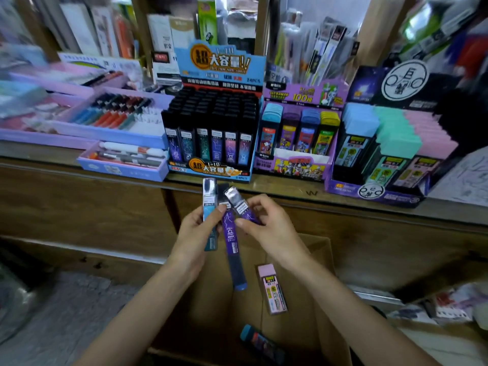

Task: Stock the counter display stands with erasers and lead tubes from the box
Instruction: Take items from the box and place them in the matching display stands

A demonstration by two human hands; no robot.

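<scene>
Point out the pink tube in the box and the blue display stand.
pink tube (pixel 273 290): head view, middle of its label.
blue display stand (pixel 221 65): head view, on its header card.

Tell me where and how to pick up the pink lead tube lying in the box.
Pinch the pink lead tube across its mid-body, fingers on the two long edges, coming down from above: it lies flat on the box floor, label up, both sides clear.
</scene>
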